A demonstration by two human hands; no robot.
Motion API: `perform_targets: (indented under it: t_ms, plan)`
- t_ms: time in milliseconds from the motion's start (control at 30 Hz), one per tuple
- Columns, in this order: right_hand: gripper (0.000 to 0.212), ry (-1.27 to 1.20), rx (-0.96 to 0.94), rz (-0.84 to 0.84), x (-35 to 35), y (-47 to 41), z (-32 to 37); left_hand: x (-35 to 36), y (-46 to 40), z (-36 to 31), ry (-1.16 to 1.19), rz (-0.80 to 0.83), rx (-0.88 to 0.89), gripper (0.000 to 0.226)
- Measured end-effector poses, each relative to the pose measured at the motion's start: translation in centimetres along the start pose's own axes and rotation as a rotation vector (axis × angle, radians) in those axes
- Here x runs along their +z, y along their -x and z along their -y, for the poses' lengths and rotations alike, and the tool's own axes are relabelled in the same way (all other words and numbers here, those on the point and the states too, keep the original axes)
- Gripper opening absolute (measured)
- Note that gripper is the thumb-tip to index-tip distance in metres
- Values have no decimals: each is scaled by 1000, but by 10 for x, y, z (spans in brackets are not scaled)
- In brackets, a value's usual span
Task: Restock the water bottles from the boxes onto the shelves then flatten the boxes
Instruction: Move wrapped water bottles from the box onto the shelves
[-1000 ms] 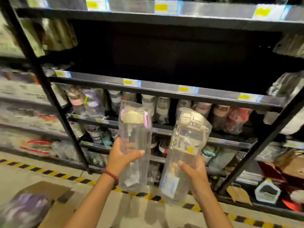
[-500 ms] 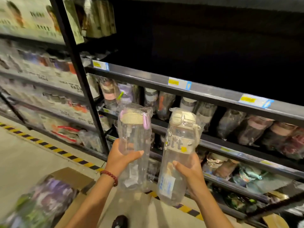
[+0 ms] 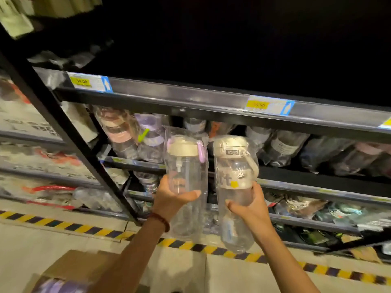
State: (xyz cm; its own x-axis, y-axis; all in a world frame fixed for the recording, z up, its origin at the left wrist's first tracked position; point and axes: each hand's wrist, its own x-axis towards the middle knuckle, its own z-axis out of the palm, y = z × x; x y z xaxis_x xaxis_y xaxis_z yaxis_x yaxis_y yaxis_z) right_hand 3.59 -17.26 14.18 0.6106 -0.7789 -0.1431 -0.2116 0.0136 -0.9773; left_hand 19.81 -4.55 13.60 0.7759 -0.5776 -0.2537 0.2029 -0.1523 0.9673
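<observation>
Dark shelf (image 3: 190, 98) overhead, stocked rows beneath. Cardboard box (image 3: 69, 269) on floor, lower left. Two wrapped clear bottles upright before the shelves: left hand (image 3: 171, 199) grip curled round pink-looped bottle (image 3: 186, 178); right hand (image 3: 251, 210) grip clasping cream-strapped bottle (image 3: 234, 187).

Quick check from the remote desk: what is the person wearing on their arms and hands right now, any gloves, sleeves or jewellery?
Both forearms are bare, with no sleeves in view and no gloves. The left hand has a dark red beaded bracelet around its wrist. The right hand wears nothing visible.
</observation>
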Motion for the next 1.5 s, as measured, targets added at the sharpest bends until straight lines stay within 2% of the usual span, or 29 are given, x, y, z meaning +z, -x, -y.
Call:
perform_targets:
  t_ms: [333,467,667,733,800,933,1100,1133,1267,1500]
  plan:
    - [93,353,-143,-87,-36,-77,-4,69,-80,9,245,13,106,88]
    - [85,465,-213,-93,-55,-96,0,100,-97,10,448,0,111,62]
    - [57,590,-216,-134,-72,-124,4,130,-121,12,562,-47,218,60]
    - [53,705,-193,-139,-74,-133,8,133,-125,14,573,-74,229,69]
    - [52,818,-193,-127,-74,-140,11,134,-128,14,589,-120,209,86]
    - [49,901,-241,-103,-72,-146,13,135,-136,8,659,-203,180,101]
    - [49,898,-244,-133,-72,-147,9,133,-150,10,580,-251,196,118]
    - [51,899,-244,-136,-71,-147,8,132,-151,12,554,-246,202,116]
    - [56,916,-258,-128,-69,-148,4,123,-152,17,455,-199,269,80]
    - [60,974,-296,-130,-62,-153,7,94,-165,23,162,-186,330,87]
